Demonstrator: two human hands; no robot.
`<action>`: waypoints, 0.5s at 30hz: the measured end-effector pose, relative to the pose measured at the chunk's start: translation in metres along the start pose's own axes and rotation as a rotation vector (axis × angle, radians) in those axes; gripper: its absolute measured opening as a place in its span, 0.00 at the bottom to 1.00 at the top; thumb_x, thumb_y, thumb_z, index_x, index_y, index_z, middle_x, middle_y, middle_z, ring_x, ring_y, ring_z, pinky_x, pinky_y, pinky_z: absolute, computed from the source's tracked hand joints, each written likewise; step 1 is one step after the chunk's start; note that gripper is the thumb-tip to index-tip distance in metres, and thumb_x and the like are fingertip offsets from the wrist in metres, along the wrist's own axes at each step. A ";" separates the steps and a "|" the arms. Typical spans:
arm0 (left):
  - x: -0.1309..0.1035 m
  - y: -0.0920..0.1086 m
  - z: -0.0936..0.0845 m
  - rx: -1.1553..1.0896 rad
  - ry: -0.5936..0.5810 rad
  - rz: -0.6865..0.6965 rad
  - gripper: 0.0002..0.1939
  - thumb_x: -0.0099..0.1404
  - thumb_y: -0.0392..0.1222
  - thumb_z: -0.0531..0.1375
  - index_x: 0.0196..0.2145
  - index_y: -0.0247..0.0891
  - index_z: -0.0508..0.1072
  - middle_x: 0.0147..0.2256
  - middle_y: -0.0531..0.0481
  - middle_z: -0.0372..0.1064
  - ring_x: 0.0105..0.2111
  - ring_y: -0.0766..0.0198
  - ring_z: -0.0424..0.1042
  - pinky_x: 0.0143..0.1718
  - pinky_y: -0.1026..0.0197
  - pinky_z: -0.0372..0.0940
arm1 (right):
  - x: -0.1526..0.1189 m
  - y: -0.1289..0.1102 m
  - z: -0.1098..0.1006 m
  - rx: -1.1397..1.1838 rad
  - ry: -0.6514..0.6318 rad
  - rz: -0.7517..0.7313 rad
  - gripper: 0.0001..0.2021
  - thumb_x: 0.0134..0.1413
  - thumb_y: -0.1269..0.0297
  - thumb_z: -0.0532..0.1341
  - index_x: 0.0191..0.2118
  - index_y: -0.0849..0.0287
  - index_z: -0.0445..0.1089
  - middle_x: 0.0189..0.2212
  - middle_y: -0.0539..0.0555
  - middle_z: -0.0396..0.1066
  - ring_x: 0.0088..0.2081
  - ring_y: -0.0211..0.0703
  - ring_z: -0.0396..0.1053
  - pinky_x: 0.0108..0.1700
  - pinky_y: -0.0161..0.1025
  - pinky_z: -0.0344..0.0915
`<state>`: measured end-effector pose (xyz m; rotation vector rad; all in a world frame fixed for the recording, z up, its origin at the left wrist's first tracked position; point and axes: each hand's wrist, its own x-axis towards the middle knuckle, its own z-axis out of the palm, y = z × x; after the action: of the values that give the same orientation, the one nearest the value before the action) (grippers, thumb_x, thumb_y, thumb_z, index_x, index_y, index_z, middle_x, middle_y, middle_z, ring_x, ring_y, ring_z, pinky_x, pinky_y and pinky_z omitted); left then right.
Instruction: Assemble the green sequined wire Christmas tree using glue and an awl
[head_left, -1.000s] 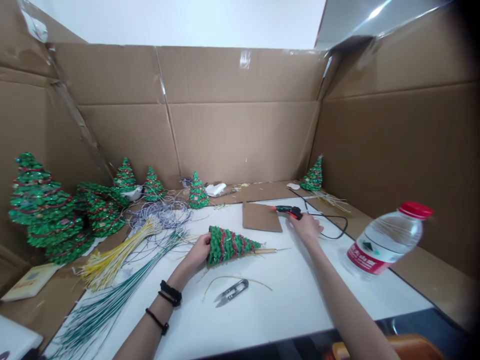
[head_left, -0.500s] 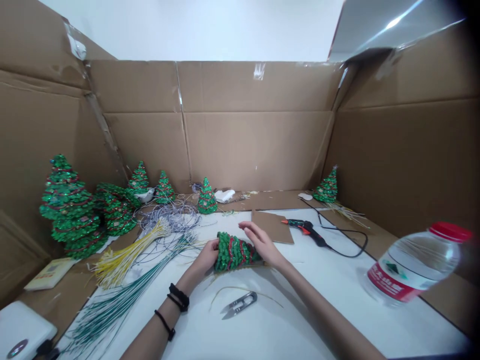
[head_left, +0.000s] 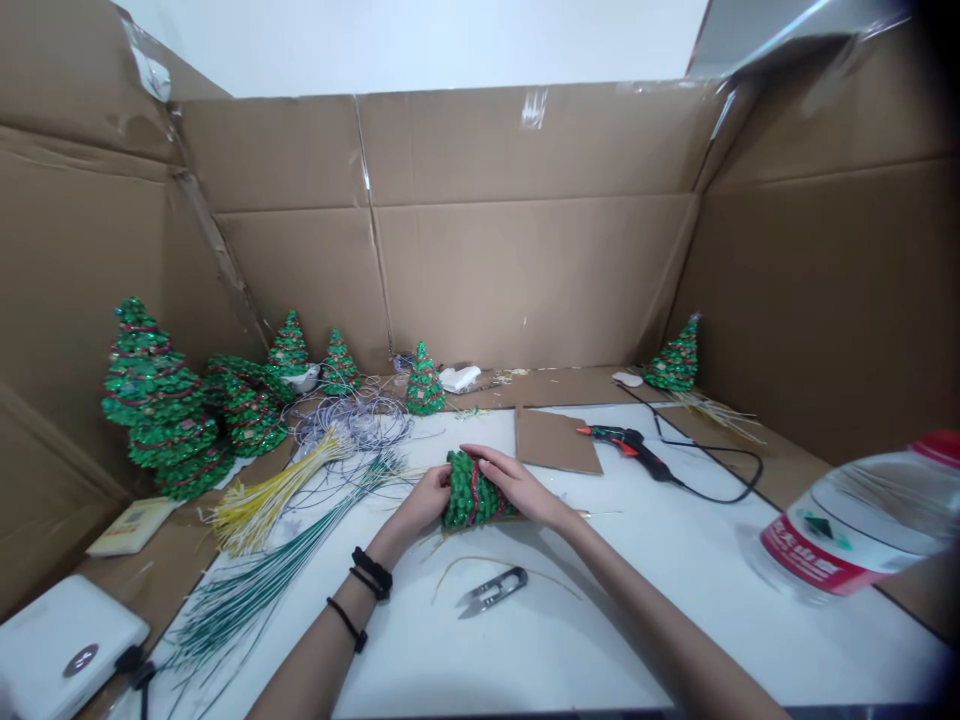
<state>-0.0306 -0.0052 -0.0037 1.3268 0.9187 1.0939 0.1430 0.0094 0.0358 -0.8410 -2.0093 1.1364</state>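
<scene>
Where the bench (head_left: 592, 640) begins at far left, one white box-shaped device (head_left: 71, 640) with a dark plug (head_left: 129, 658); beside it, one pale yellow packet (head_left: 131, 527). Behind these, one tall green tree (head_left: 154, 405), upright near the left cardboard wall (head_left: 64, 300), presumably there to leave the middle free. Green strands (head_left: 277, 548) and yellow strands (head_left: 270, 495), one bundle each, fanned out on the left hand's side, likely for easy picking. Pale wire (head_left: 356, 420), loose tangle, beyond them. Small tree (head_left: 425, 382), upright, near the rear edge of the white top. Left hand (head_left: 426, 499): closed on the base end of the held tree (head_left: 463, 495), which lies on its side at the centre of the bench; the grip apparently stops it rolling. Metal snips (head_left: 493, 592), one pair, on the near side of that tree, probably placed within reach of either hand. Right hand (head_left: 526, 490): cupped round the tapering part, fingers curved over it, tip hidden; the two-ended hold seems meant to steady without crushing the leafy layers. Cardboard square (head_left: 555, 448), flat, glue gun (head_left: 628, 447) beside it with orange nozzle (head_left: 583, 430) over the edge, perhaps against drips. One further tree (head_left: 676, 357), right rear. Water bottle (head_left: 851, 525), red cap, well apart from both hands, where a knock looks less likely.
</scene>
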 end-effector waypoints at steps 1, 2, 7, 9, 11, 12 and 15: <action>0.000 0.000 0.000 -0.006 0.001 -0.003 0.11 0.51 0.39 0.63 0.33 0.32 0.75 0.28 0.48 0.74 0.32 0.59 0.71 0.37 0.59 0.64 | 0.000 0.000 -0.001 0.007 -0.009 0.002 0.23 0.58 0.49 0.50 0.54 0.55 0.64 0.56 0.55 0.63 0.57 0.48 0.59 0.61 0.48 0.50; -0.001 0.000 0.001 -0.013 0.005 -0.005 0.11 0.51 0.39 0.63 0.33 0.32 0.75 0.28 0.48 0.74 0.32 0.59 0.71 0.37 0.59 0.64 | 0.000 0.000 -0.001 0.013 -0.016 0.003 0.22 0.58 0.50 0.50 0.54 0.54 0.64 0.56 0.55 0.62 0.57 0.47 0.59 0.61 0.48 0.50; -0.003 0.002 0.006 -0.078 0.024 -0.035 0.13 0.51 0.40 0.63 0.35 0.32 0.75 0.29 0.47 0.74 0.32 0.60 0.71 0.36 0.59 0.64 | 0.001 0.000 -0.006 0.026 -0.054 -0.011 0.20 0.58 0.54 0.51 0.53 0.52 0.64 0.55 0.53 0.62 0.57 0.47 0.58 0.60 0.48 0.50; -0.003 0.002 0.009 -0.112 0.032 -0.040 0.13 0.50 0.40 0.64 0.35 0.32 0.75 0.30 0.47 0.74 0.32 0.60 0.71 0.36 0.59 0.64 | 0.002 0.000 -0.008 0.042 -0.067 -0.005 0.18 0.57 0.57 0.52 0.53 0.51 0.65 0.55 0.53 0.63 0.57 0.48 0.58 0.60 0.48 0.50; -0.003 0.002 0.010 -0.136 0.042 -0.035 0.14 0.49 0.41 0.65 0.34 0.32 0.75 0.30 0.47 0.74 0.31 0.60 0.71 0.35 0.60 0.64 | 0.003 0.002 -0.010 0.072 -0.071 0.002 0.18 0.56 0.58 0.54 0.52 0.51 0.65 0.54 0.53 0.63 0.57 0.48 0.58 0.60 0.48 0.50; -0.003 0.002 0.011 -0.139 0.046 -0.033 0.14 0.49 0.42 0.65 0.34 0.32 0.75 0.29 0.47 0.74 0.31 0.60 0.71 0.35 0.60 0.64 | 0.003 0.003 -0.010 0.091 -0.072 0.004 0.18 0.55 0.58 0.54 0.51 0.51 0.66 0.54 0.53 0.63 0.57 0.48 0.58 0.60 0.48 0.49; -0.004 0.005 0.012 -0.126 0.046 -0.034 0.14 0.51 0.44 0.64 0.33 0.31 0.75 0.29 0.47 0.74 0.30 0.61 0.70 0.34 0.61 0.63 | 0.004 0.006 -0.011 0.157 -0.082 0.013 0.18 0.54 0.57 0.57 0.51 0.52 0.66 0.54 0.53 0.63 0.57 0.49 0.57 0.60 0.48 0.49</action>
<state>-0.0205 -0.0123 0.0013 1.1832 0.8885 1.1411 0.1510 0.0200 0.0363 -0.7386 -1.9524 1.3367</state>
